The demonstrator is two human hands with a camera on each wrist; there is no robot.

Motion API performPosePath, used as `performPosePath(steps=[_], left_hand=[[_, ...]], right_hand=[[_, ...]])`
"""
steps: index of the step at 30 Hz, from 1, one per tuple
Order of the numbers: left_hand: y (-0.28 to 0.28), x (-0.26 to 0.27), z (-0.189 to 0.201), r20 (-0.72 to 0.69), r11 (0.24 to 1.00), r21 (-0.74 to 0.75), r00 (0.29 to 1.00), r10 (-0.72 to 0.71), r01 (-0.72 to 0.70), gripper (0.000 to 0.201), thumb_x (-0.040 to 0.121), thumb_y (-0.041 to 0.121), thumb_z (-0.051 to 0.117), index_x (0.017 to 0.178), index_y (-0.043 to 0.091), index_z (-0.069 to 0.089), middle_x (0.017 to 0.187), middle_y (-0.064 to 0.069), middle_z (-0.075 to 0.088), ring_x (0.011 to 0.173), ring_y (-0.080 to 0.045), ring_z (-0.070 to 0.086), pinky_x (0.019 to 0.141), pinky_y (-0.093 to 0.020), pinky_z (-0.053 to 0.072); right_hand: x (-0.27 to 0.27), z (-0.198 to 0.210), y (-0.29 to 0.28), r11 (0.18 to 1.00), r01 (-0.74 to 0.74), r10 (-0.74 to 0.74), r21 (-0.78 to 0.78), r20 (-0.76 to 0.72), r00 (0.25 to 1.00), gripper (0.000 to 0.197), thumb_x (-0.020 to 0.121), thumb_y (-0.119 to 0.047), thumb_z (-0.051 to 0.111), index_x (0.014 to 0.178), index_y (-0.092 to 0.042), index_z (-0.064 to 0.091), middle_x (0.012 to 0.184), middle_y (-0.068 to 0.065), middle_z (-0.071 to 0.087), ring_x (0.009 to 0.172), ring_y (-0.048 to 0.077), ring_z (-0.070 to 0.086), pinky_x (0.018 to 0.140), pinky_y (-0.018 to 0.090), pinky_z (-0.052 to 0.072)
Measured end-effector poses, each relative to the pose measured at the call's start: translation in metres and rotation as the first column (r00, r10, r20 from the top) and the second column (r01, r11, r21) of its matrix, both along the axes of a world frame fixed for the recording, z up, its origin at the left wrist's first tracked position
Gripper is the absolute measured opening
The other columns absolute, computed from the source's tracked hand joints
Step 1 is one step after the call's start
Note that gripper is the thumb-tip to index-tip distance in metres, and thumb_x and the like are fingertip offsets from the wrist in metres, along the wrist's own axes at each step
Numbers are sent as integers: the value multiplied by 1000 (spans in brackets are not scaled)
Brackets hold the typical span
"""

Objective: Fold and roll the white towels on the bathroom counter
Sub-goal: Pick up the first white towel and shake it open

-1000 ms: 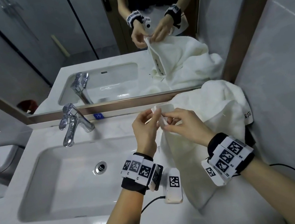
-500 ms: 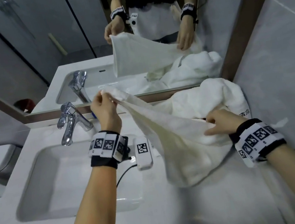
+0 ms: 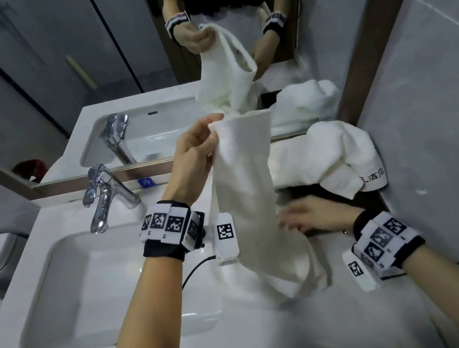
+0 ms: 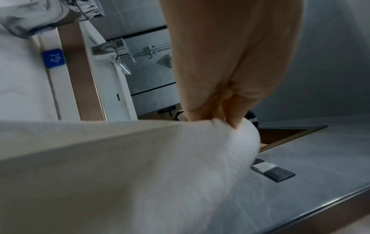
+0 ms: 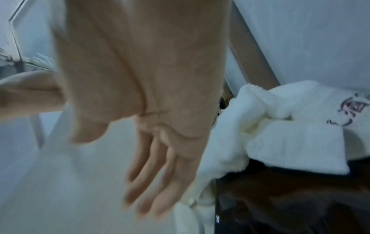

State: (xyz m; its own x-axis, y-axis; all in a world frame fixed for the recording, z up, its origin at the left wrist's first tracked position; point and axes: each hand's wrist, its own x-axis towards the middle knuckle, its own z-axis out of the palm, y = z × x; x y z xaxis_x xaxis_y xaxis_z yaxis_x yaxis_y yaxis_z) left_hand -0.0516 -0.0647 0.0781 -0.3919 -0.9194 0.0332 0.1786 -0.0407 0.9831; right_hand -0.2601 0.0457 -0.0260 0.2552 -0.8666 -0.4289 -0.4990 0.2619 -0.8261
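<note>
Her left hand (image 3: 193, 152) pinches the hanging white towel (image 3: 250, 201) by its top corner; the right hand (image 3: 311, 216), fingers straight, touches its side.

White towel (image 3: 245, 201), black-and-white checkered wristbands (image 3: 167, 226)

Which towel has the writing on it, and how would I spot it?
Find the sink, then look right along the counter to the corner by the wall. A crumpled towel pile sits there. It has dark stitched writing on its front corner, unlike the plain towel held up by the left hand.
</note>
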Motion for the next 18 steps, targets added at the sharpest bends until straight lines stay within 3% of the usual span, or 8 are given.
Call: performPosePath(steps=[2, 4, 6, 9, 12, 14, 16, 18], left_hand=[[2, 1, 2, -17, 996, 0, 996, -86, 86, 26, 97, 3, 42, 102, 20, 62, 83, 9, 66, 71, -8, 54, 61, -17, 41], [4, 2, 3, -40, 988, 3, 987, -154, 155, 25, 96, 3, 44, 99, 20, 62, 86, 5, 63, 77, -12, 52, 66, -22, 39], [5, 4, 4, -52, 979, -2, 978, -201, 202, 23, 93, 3, 46, 97, 19, 63, 91, -1, 60, 81, -16, 49, 68, -26, 36], [3, 6, 2, -50, 975, -8, 974, -220, 220, 19, 89, 4, 49, 95, 17, 62, 92, -2, 57, 80, -17, 49, 67, -26, 35], [-3, 11, -2, -50, 985, -8, 984, -170, 170, 20, 92, 2, 46, 95, 15, 61, 90, 1, 58, 78, -14, 48, 67, -26, 33], [-7, 15, -6, -31, 995, -7, 995, -98, 98, 25, 95, 2, 43, 96, 18, 62, 88, 8, 63, 76, -11, 50, 67, -25, 35], [-12, 18, -12, 37, 1000, -24, 999, -8, 9, 25, 97, 4, 44, 101, 21, 62, 86, 12, 64, 72, -7, 52, 65, -23, 39], [-18, 17, -22, 130, 994, -66, 987, 99, -91, 22, 97, 5, 47, 107, 20, 58, 94, 7, 62, 74, -10, 56, 66, -27, 44]], right_hand=[[-8, 7, -17, 946, 285, -259, -153, 173, 950, 33, 91, -20, 59, 123, -16, 54, 117, 4, 62, 97, 7, 59, 73, 8, 47], [-14, 18, -31, 872, 460, -386, -168, 343, 856, 47, 91, -19, 57, 135, -17, 42, 127, 1, 53, 106, 7, 54, 83, 19, 49], [-18, 26, -41, 863, 485, -383, -138, 447, 808, 45, 88, -33, 59, 130, -27, 45, 123, -11, 55, 110, 2, 56, 95, 32, 47], [-18, 35, -52, 890, 445, -324, -97, 553, 768, 38, 77, -44, 64, 113, -32, 58, 106, -20, 68, 106, -1, 61, 94, 29, 49], [-16, 34, -60, 856, 512, -365, -72, 617, 697, 36, 77, -38, 65, 108, -21, 63, 106, -9, 72, 103, 8, 66, 82, 23, 54], [-20, 31, -62, 835, 547, -401, -64, 609, 684, 38, 78, -39, 63, 108, -16, 65, 110, 0, 72, 105, 14, 66, 81, 23, 55], [-25, 27, -62, 816, 574, -431, -73, 585, 687, 31, 84, -37, 60, 105, -14, 65, 106, 2, 72, 104, 16, 67, 79, 24, 56], [-30, 25, -63, 791, 605, -459, -92, 563, 687, 22, 92, -31, 55, 100, -14, 66, 99, 1, 73, 96, 12, 69, 76, 22, 56]])
